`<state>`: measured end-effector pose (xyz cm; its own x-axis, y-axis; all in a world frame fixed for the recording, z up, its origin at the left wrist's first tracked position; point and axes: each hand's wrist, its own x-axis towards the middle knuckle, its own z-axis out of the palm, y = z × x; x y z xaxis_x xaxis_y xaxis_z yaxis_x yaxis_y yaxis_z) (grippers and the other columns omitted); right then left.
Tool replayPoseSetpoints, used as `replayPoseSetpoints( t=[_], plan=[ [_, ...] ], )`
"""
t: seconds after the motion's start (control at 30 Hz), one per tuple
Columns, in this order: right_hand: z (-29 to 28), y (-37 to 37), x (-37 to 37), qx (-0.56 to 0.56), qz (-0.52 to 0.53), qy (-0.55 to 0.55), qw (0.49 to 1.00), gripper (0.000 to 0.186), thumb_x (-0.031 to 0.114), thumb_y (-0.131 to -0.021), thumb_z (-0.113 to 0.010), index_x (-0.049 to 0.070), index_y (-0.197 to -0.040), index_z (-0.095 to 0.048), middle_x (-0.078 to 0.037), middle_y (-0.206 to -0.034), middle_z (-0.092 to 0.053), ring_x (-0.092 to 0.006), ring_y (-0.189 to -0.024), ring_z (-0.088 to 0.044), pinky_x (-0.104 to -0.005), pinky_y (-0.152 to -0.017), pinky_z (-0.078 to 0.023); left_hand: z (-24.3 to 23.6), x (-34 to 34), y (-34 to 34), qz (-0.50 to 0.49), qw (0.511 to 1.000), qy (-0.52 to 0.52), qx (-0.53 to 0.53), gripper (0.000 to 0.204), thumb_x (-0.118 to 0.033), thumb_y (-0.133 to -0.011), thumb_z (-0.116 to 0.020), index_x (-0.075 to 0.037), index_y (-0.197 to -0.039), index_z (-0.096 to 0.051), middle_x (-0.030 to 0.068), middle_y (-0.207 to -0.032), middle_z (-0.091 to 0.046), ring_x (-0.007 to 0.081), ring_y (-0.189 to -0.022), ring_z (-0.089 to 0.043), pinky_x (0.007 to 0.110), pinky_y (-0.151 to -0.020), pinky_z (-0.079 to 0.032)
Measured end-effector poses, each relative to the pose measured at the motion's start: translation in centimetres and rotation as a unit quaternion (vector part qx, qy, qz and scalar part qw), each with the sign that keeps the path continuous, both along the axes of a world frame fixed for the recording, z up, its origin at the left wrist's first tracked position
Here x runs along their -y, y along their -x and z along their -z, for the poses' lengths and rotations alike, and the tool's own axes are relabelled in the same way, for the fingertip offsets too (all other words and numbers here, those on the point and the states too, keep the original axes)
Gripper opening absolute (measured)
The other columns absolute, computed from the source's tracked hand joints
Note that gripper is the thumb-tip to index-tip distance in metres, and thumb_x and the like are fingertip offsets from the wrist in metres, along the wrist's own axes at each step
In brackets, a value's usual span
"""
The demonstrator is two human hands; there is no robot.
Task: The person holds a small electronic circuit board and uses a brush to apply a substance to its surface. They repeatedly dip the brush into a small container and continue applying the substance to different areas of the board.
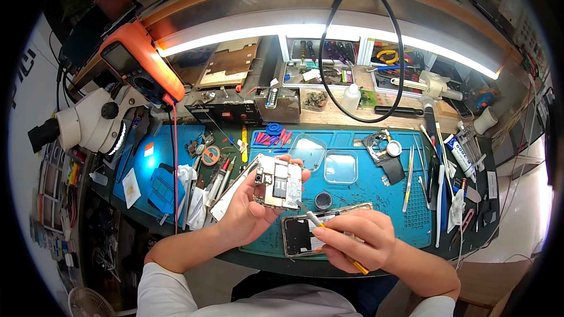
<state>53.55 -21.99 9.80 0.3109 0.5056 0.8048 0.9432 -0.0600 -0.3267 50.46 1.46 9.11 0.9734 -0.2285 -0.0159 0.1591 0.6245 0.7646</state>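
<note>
My left hand (244, 217) holds up a phone circuit board (281, 170), its fingers around the edges. The board carries metal shields, a dark chip area and a grey, smeared-looking patch at its lower right corner. In my right hand (364, 237) is a slim craft knife (315, 219) with a silver neck and a yellow handle end, held like a pen. Its flat blade reaches that grey patch; whether it touches cannot be made out. Below the hands an opened phone housing (301, 237) lies on the blue work mat (385, 199), partly covered by my right hand.
A small dark round jar (323, 201) stands just beyond the knife. Farther back sit two see-through plastic boxes (341, 167). Tweezers (408, 182) lie to the right. A microscope (88, 123) and an orange multimeter (138, 61) stand left; a black cable (401, 41) loops overhead.
</note>
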Motion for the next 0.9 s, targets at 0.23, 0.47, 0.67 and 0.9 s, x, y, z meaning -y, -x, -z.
replayPoseSetpoints(
  t=[0.23,0.47,0.67,0.9],
  plan=[
    [-0.28,-0.04,-0.01,-0.005,-0.005,-0.004,1.000,0.038,0.002,-0.066,-0.076,0.005,-0.103,-0.072,-0.005,-0.092,-0.064,-0.0165,-0.063,-0.064,-0.0277,-0.057,-0.054,-0.12,0.04,0.05,-0.003,1.000,0.011,0.002,0.111,-0.044,-0.064,-0.087,-0.004,-0.149,-0.026,0.0139,-0.152,-0.036,0.0291,-0.141,-0.038,0.041,-0.115,-0.038],
    [-0.07,-0.21,0.13,-0.004,-0.015,-0.003,1.000,0.038,0.002,-0.066,-0.075,0.005,-0.104,-0.072,-0.005,-0.093,-0.064,-0.0166,-0.064,-0.064,-0.0277,-0.056,-0.054,-0.25,0.08,0.00,-0.004,1.000,0.005,0.006,0.112,-0.044,-0.064,-0.087,-0.004,-0.149,-0.025,0.0136,-0.152,-0.035,0.0283,-0.141,-0.038,0.040,-0.115,-0.038],
    [-0.17,0.01,0.02,-0.002,-0.012,0.001,1.000,0.038,0.002,-0.066,-0.076,0.005,-0.104,-0.072,-0.005,-0.092,-0.065,-0.0164,-0.064,-0.064,-0.0275,-0.056,-0.054,-0.28,0.13,-0.01,-0.020,1.000,0.007,0.008,0.111,-0.043,-0.064,-0.087,-0.005,-0.149,-0.025,0.0116,-0.152,-0.036,0.0272,-0.141,-0.039,0.039,-0.114,-0.040],
    [-0.11,-0.12,0.11,0.005,0.003,-0.005,1.000,0.038,0.002,-0.066,-0.076,0.005,-0.103,-0.072,-0.005,-0.092,-0.065,-0.0159,-0.063,-0.064,-0.0273,-0.056,-0.054,-0.22,0.06,-0.03,-0.021,1.000,0.009,0.008,0.110,-0.043,-0.064,-0.086,-0.006,-0.148,-0.026,0.0102,-0.151,-0.036,0.0270,-0.141,-0.039,0.038,-0.113,-0.041]
  ],
)
